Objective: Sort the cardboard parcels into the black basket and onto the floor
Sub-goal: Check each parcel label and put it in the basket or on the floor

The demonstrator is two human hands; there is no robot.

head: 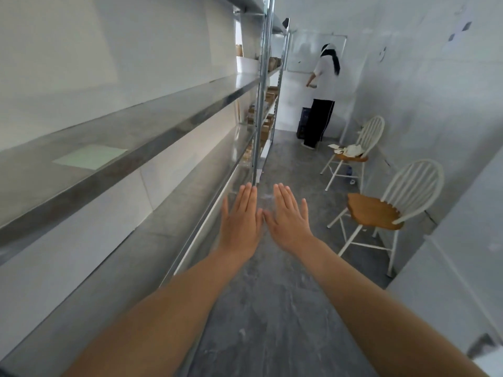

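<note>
On my left I see a long metal shelving unit (pixel 152 126) running down the aisle; a pale green sheet (pixel 89 157) lies flat on one of its shelves. Along the white wall (pixel 422 77) on my right stand two white spindle-back chairs with wooden seats; the near chair (pixel 374 213) is well apart from the far chair (pixel 371 131), which carries a heap of pale cloth or paper (pixel 347 149); at the far end a person (pixel 324 85) in a white top and black trousers faces a whiteboard (pixel 302 55).
</note>
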